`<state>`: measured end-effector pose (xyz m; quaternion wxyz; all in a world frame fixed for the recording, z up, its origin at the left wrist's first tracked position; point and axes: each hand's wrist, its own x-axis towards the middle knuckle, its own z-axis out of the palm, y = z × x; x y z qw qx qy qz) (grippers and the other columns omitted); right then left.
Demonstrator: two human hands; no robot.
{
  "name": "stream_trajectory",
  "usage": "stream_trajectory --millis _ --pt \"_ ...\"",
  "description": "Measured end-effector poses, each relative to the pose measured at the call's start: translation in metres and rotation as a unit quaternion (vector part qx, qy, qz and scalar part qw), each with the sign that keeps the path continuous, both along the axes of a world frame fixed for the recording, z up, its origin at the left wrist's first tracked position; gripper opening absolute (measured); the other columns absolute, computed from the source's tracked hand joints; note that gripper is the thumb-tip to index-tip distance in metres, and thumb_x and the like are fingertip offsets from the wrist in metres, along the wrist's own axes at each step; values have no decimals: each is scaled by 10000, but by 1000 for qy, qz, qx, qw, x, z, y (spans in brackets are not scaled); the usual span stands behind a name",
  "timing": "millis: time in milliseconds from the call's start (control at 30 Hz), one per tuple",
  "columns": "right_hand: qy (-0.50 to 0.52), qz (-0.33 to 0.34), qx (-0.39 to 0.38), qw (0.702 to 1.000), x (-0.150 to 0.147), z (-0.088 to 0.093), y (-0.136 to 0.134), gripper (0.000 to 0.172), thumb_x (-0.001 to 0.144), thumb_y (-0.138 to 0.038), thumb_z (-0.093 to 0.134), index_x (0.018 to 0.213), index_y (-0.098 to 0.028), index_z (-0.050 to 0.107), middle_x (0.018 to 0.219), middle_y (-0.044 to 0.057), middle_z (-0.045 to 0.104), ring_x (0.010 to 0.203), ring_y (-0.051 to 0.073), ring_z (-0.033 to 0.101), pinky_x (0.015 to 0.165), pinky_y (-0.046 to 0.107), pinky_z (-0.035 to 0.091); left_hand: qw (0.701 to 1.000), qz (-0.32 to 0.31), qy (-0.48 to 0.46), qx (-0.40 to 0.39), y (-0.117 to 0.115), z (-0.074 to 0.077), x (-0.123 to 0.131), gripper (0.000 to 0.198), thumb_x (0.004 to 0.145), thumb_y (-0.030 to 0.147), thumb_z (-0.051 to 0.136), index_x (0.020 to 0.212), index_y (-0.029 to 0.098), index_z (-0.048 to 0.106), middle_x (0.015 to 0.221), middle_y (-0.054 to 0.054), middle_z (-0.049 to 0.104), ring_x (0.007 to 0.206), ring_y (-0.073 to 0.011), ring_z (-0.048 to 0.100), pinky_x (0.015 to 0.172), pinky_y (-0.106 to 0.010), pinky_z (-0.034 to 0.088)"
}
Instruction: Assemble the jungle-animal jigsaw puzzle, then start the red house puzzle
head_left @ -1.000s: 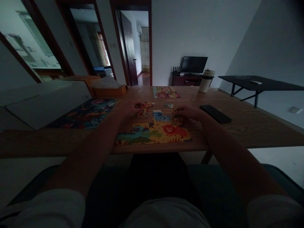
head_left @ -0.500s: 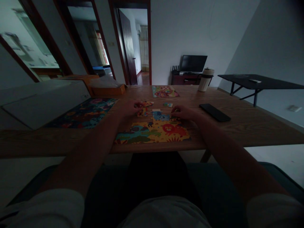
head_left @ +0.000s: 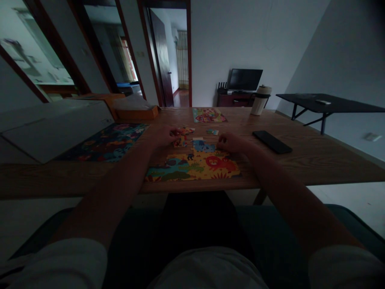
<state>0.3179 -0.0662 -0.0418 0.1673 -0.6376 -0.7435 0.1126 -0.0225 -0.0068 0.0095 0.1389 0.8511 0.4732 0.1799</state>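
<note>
A colourful animal jigsaw puzzle with a red lion lies partly assembled at the near edge of the wooden table. My left hand rests at the puzzle's far left corner, fingers curled on loose puzzle pieces. At the far right corner my right hand is curled with its fingertips pressed on the puzzle's upper right part. One separate loose piece lies just beyond, between both hands.
A dark finished puzzle lies left beside a white board and an orange box. Another small puzzle sits farther back. A black phone and a tumbler are on the right.
My right hand has drawn slightly left and curled tighter over the puzzle's upper right part. The left hand has barely moved.
</note>
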Motion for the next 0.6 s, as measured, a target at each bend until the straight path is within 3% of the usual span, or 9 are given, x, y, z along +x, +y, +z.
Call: stream_trajectory --millis 233,433,600 --pt "93 -47 67 992 7 6 3 221 1044 -352 591 1011 -183 729 1082 136 764 971 258 691 876 367 521 999 -9 45 -9 0 1 -2 355 901 385 730 1221 261 823 940 -29 804 896 -229 722 816 -284 503" --pt "85 -71 25 994 4 3 3 166 1027 -310 620 975 -193 725 1065 127 765 939 250 694 822 340 523 1000 -26 -8 -10 3 3 -2 255 914 373 744 1116 245 834 1047 -52 815 955 -234 730 868 -307 522" --pt "86 -32 35 995 -3 -4 3 123 993 -317 663 1021 -208 711 1085 101 761 936 232 697 798 315 522 997 -33 -62 -35 3 -1 4 225 909 327 761 1096 208 797 1088 -73 812 982 -225 727 906 -334 547"
